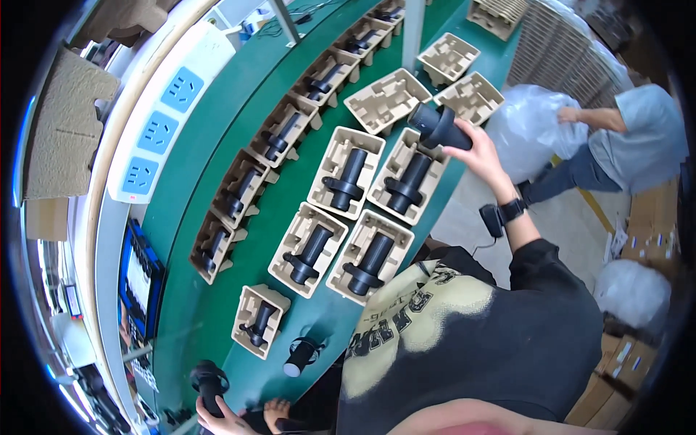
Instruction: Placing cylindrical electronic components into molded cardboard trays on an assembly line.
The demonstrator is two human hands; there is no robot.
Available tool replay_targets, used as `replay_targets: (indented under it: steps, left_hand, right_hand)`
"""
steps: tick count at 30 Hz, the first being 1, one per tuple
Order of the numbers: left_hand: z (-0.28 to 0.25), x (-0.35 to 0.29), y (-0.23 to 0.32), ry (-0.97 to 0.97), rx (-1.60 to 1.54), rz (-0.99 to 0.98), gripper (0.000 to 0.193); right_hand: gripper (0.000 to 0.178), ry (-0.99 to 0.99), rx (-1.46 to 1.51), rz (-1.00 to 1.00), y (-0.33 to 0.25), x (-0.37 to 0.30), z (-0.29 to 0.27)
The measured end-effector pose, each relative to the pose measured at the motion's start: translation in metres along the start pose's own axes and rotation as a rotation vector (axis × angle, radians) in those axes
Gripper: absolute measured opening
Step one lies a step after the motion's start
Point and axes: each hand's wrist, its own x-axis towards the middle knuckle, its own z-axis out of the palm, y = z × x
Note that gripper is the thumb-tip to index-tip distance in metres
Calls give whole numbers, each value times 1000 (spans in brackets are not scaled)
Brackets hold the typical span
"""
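Observation:
My right hand is closed around a black cylindrical device with a wide collar, raised over the upper end of a beige moulded tray. In that tray lies a similar black device. At the lower left, my left hand grips another black device by its narrow end, its collared end pointing up. Close to it, a loose black device with a pale end stands or lies on the green bench; which I cannot tell. My left forearm is cut off by the lower edge.
Several trays with black devices sit on the green bench; a row lines its far side. Trays without devices stand farther up. Another person's hand is near my left. At right, a person handles a plastic bag.

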Motion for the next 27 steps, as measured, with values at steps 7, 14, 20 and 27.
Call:
replay_targets:
  steps: [7,14,20,27]
  left_hand:
    - [63,-97,119,224,-1143,-255,41]
    - [92,-138,220,-188,-1322,-89,40]
    - [160,-142,269,-772,-2230,-811,51]
    - [181,-163,373,-2326,-2390,-1378,43]
  right_hand:
    - [58,-63,-428,-587,58,157,73]
    - [49,-441,-410,-598,79,207,120]
    - [57,-298,-540,-436,72,159,175]
    - [75,-989,1191,55,-16,63,80]
